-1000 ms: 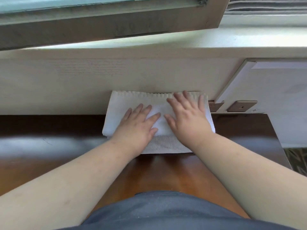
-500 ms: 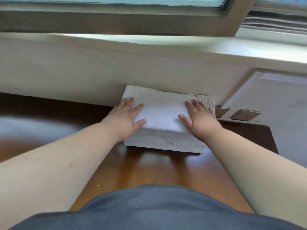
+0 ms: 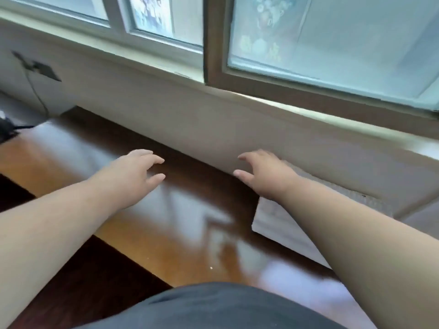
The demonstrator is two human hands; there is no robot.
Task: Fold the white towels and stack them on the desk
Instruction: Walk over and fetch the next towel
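Note:
A folded white towel point(image 3: 280, 224) lies on the brown wooden desk point(image 3: 166, 238) against the wall at the right, largely hidden under my right forearm. My right hand point(image 3: 266, 176) hovers above its left end with fingers loosely spread, holding nothing. My left hand point(image 3: 135, 172) hangs over bare desk to the left, fingers relaxed and slightly curled, empty. Both hands are off the towel.
A white wall and window sill point(image 3: 308, 110) run along the back of the desk. A dark wall plate with a cable point(image 3: 45, 70) sits at the far left, above a dark object point(image 3: 7, 131) at the desk's left edge.
Both hands have lifted off the folded towel and swung to the left. The view has turned left, so the towel now sits at the right.

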